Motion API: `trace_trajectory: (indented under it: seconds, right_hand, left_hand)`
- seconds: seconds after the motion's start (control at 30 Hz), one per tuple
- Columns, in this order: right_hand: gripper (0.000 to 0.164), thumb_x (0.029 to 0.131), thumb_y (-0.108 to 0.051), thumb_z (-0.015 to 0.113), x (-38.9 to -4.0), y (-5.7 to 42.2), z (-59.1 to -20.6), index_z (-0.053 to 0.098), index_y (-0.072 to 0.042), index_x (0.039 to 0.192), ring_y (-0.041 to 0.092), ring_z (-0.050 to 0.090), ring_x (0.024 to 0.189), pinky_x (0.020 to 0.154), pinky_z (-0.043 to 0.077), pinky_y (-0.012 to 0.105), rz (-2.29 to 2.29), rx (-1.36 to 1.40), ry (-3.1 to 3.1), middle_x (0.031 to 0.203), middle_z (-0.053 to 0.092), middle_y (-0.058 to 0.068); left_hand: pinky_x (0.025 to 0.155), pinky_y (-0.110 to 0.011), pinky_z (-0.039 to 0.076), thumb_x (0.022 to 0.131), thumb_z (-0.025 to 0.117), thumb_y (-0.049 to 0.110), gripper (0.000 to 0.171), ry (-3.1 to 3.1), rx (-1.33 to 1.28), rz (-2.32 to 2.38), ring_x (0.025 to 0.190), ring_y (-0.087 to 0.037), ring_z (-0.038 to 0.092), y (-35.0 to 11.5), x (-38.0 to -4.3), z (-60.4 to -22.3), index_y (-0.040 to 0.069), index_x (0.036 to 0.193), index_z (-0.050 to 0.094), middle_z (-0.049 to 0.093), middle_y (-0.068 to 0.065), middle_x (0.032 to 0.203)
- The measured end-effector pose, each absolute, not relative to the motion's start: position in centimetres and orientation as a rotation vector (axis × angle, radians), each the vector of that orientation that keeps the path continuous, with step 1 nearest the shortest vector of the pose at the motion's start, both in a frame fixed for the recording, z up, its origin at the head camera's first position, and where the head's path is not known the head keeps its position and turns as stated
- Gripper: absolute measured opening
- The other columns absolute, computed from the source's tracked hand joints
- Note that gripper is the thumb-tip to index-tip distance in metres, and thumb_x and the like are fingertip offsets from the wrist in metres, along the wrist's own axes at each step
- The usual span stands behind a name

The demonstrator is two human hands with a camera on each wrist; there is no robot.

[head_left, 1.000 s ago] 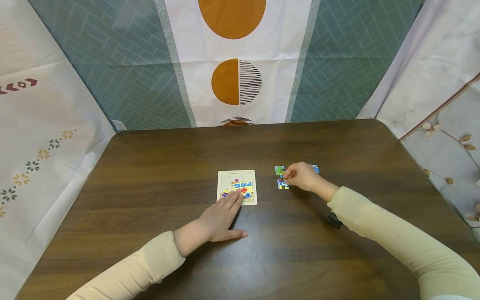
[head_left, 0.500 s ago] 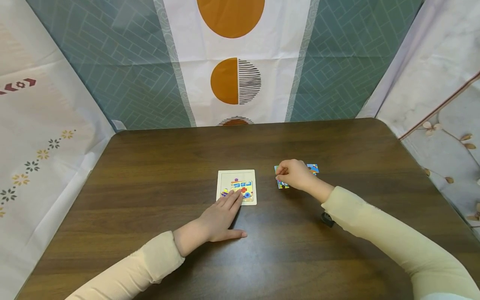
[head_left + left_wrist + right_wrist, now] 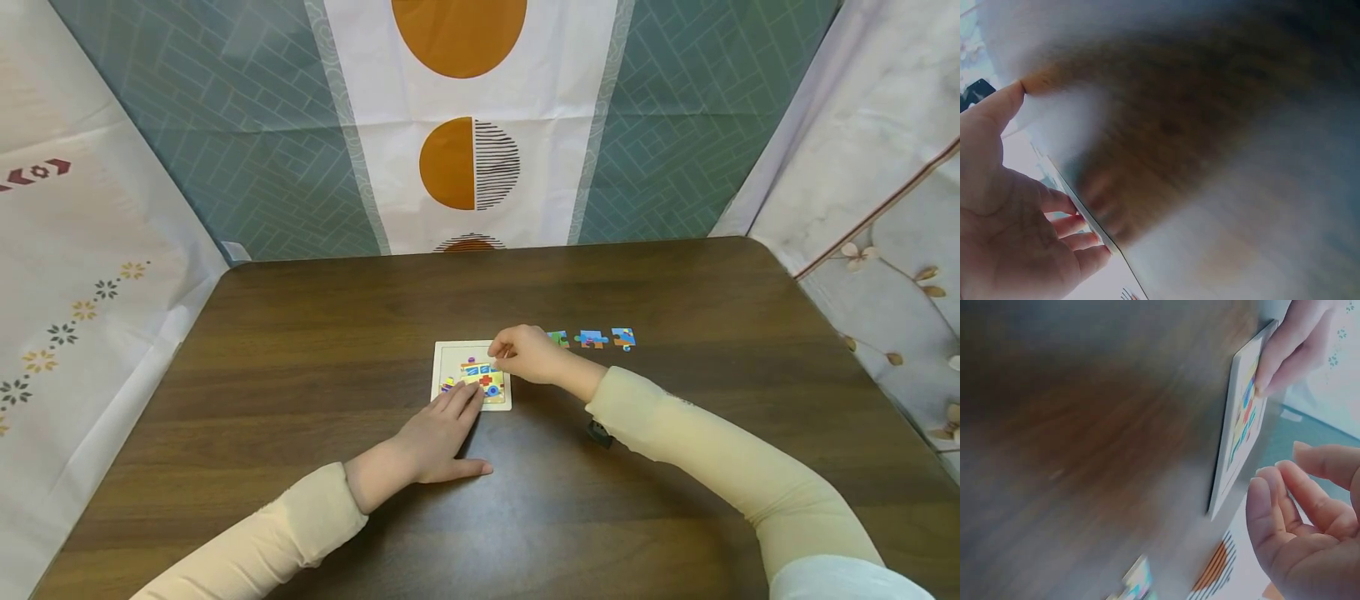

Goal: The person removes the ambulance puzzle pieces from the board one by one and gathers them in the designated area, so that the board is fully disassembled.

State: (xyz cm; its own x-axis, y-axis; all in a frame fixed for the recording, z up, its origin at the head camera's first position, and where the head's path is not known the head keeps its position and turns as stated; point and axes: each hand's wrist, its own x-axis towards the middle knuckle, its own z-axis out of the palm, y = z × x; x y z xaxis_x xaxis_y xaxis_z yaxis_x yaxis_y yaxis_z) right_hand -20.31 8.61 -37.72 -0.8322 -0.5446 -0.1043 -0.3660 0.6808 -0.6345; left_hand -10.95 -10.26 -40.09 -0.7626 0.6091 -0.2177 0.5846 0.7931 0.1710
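Observation:
In the head view my left hand (image 3: 427, 437) lies palm down with straight fingers, their tips on the lower part of a cream jigsaw tray (image 3: 450, 350). A partly assembled ambulance puzzle (image 3: 486, 379) shows inside it, its lower left under those fingertips. Over the tray's upper right side my right hand (image 3: 536, 357) pinches with thumb and forefinger; the puzzle piece there is hidden by the fingers. The right wrist view has this hand (image 3: 1310, 512) with curled fingers beside the tray (image 3: 1219, 487). The left wrist view shows the left fingers (image 3: 1088, 250) along the tray's edge.
Right of the tray lie a green puzzle piece (image 3: 558, 337), a blue and purple piece (image 3: 591, 339) and a blue and orange piece (image 3: 623, 337) in a row. The brown wooden table (image 3: 337, 317) meets a patterned curtain (image 3: 300, 167) at the back.
My right hand has moved left from the loose pieces to the tray. The lower loose piece no longer shows where it lay. My left hand has stayed still.

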Motion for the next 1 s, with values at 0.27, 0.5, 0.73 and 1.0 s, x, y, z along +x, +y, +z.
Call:
trace_trajectory:
  seconds: [0.27, 0.5, 0.73, 1.0]
  right_hand:
    - [0.023, 0.089, -0.003, 0.058, -20.3, 6.4, -37.6, 0.067, 0.001, 0.109, 0.025, 0.064, 0.101, 0.09, 0.052, 0.035, -0.819, -0.708, 2.593, 0.107, 0.069, 0.013]
    - [0.026, 0.089, -0.001, 0.054, -20.4, 5.6, -37.8, 0.066, 0.0, 0.112, 0.027, 0.062, 0.11, 0.096, 0.049, 0.038, -0.782, -0.673, 2.567, 0.113, 0.068, 0.013]
    - [0.03, 0.087, 0.002, 0.053, -20.4, 5.3, -37.9, 0.065, 0.002, 0.114, 0.027, 0.061, 0.111, 0.097, 0.048, 0.037, -0.82, -0.66, 2.547, 0.114, 0.068, 0.014]
    - [0.03, 0.09, 0.003, 0.05, -20.5, 5.1, -38.3, 0.063, 0.004, 0.117, 0.028, 0.061, 0.112, 0.097, 0.048, 0.037, -0.885, -0.618, 2.529, 0.116, 0.067, 0.015]
  left_hand:
    - [0.114, -0.046, 0.027, 0.085, 0.055, 0.063, 0.095, 2.723, 0.919, 0.116, 0.144, -0.033, 0.021, -10.4, -10.9, -40.0, 0.0, 0.149, 0.024, 0.023, -0.014, 0.156]
    - [0.113, -0.047, 0.029, 0.086, 0.056, 0.061, 0.091, 2.728, 0.943, 0.127, 0.143, -0.033, 0.023, -10.6, -10.9, -39.9, 0.005, 0.15, 0.026, 0.024, -0.013, 0.156]
    - [0.114, -0.045, 0.027, 0.087, 0.056, 0.06, 0.089, 2.714, 0.948, 0.136, 0.144, -0.033, 0.021, -10.7, -10.8, -39.7, 0.005, 0.15, 0.026, 0.022, -0.014, 0.157]
    - [0.116, -0.043, 0.023, 0.087, 0.055, 0.059, 0.09, 2.698, 0.942, 0.131, 0.145, -0.032, 0.018, -10.8, -10.7, -39.9, 0.003, 0.15, 0.024, 0.02, -0.014, 0.158]
